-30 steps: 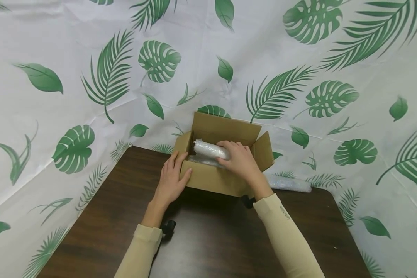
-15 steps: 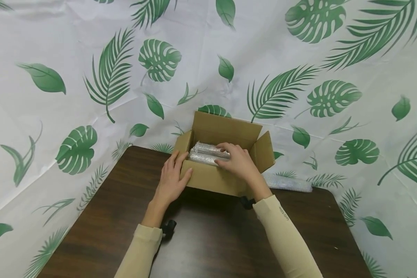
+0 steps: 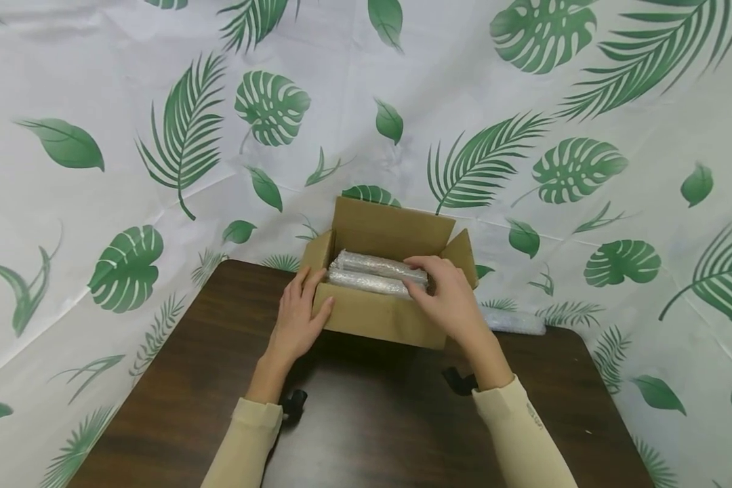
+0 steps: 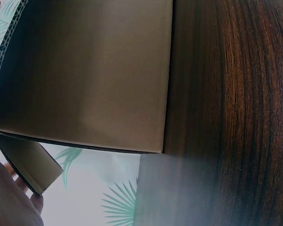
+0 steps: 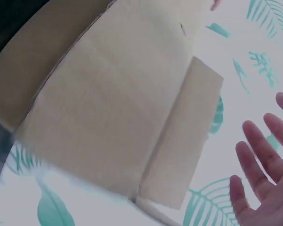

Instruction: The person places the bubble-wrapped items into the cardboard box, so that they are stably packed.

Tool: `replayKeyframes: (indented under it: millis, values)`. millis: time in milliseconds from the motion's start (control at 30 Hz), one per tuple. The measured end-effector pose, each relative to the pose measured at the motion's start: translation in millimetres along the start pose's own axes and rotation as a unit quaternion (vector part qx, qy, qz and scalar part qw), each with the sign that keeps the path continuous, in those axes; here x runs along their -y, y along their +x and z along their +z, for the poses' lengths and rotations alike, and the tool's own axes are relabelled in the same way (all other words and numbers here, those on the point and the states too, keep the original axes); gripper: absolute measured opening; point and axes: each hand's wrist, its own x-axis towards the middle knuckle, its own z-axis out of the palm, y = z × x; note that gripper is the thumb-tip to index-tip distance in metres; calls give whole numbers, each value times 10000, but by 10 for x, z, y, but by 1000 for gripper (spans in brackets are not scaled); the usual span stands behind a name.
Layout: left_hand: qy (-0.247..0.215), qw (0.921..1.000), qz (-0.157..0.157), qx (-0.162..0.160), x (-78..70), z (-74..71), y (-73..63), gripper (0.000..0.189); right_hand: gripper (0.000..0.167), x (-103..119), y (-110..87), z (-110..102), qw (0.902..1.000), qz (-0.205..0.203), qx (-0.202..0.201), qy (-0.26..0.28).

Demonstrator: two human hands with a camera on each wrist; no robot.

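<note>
An open cardboard box stands toward the back of the table with its flaps up. Inside it lie two bubble-wrapped rolls side by side, a rear roll and a front roll. My left hand holds the box at its left front corner; in the left wrist view its fingers bend around a small flap. Above the box's right side hovers my right hand, near the rolls' right ends. The right wrist view shows that hand's fingers spread, gripping nothing.
Another bubble-wrapped roll lies on the dark wooden table, right of the box. Behind rises a white cloth printed with green leaves, close to the table's rear edge. A black wrist mount sits at each wrist.
My right hand has lowered a bubble-wrapped roll into the box behind the other, let go of it and shifted right. My left hand stays on the box corner.
</note>
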Motion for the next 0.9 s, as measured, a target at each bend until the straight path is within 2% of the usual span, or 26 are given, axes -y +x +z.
replayKeyframes:
  millis: [233,333,400,467,567,633,700,767,833,900]
  values:
    - [-3,10000,-6,-41,20,0,6,60,32,-151,-251,-203,9970,-221,-477,575]
    - [8,10000,-72,7,29,16,2,60,31,-307,-371,-261,9914,-296,-947,854]
    - [3,9999,-103,43,27,24,2,60,28,-424,-466,-292,9825,-270,-1511,1059]
    - [-9,9999,-105,61,20,32,-1,60,24,-542,-584,-312,9682,-100,-2115,1333]
    - [-28,9999,-77,71,7,39,0,60,19,-744,-788,-319,9447,467,-2829,1591]
    - [-24,10000,-44,55,1,40,1,60,18,-902,-913,-309,9349,939,-3038,1574]
    - [-32,10000,-10,13,-1,38,2,60,18,-1071,-1018,-288,9327,1409,-3028,1361]
    - [-33,10000,3,-25,2,34,2,60,19,-1243,-1095,-260,9363,1797,-2826,1059]
    - [-37,10000,11,-56,4,30,0,60,20,-1415,-1156,-228,9434,2098,-2466,715]
    - [-42,10000,4,-45,6,29,0,60,23,-1590,-1209,-197,9533,2283,-1938,402]
